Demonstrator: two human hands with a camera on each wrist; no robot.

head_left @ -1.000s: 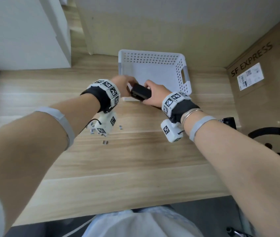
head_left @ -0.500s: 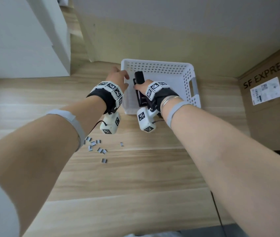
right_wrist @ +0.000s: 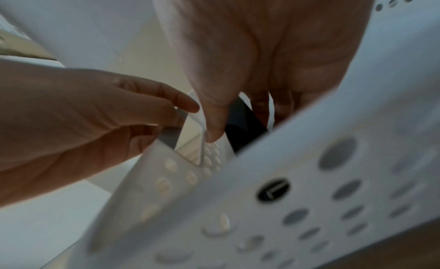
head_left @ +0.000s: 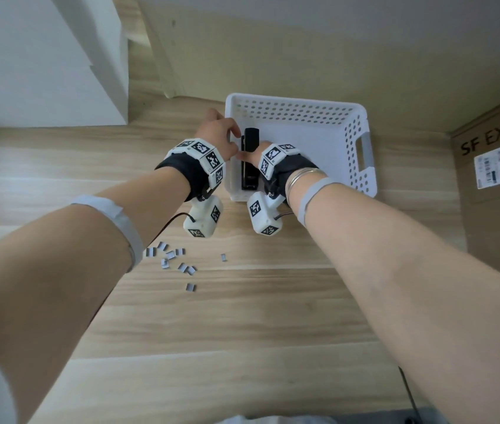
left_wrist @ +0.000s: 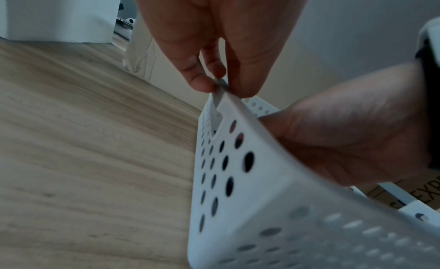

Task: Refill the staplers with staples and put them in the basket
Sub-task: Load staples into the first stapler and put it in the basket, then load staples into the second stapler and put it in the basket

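A white perforated basket (head_left: 303,117) stands at the back of the wooden table. Inside it, along its left wall, is a black stapler (head_left: 250,175), lengthwise and pointing away from me. My right hand (head_left: 253,155) reaches over the near rim and grips the stapler's middle, thumb on one side and fingers on the other. In the right wrist view the stapler (right_wrist: 245,130) shows dark between them. My left hand (head_left: 232,133) pinches the handle edge of the basket's left wall (left_wrist: 238,160). Several loose staple strips (head_left: 175,261) lie on the table under my left forearm.
A cardboard box (head_left: 493,185) stands at the table's right edge, close to the basket's right handle. A white cabinet (head_left: 43,56) fills the back left, and a wall runs behind the basket. A black cable (head_left: 407,390) hangs at the table's front right.
My right hand carried the stapler forward, turned it lengthwise and lowered it into the basket. My left hand left the stapler and took hold of the basket's left edge.
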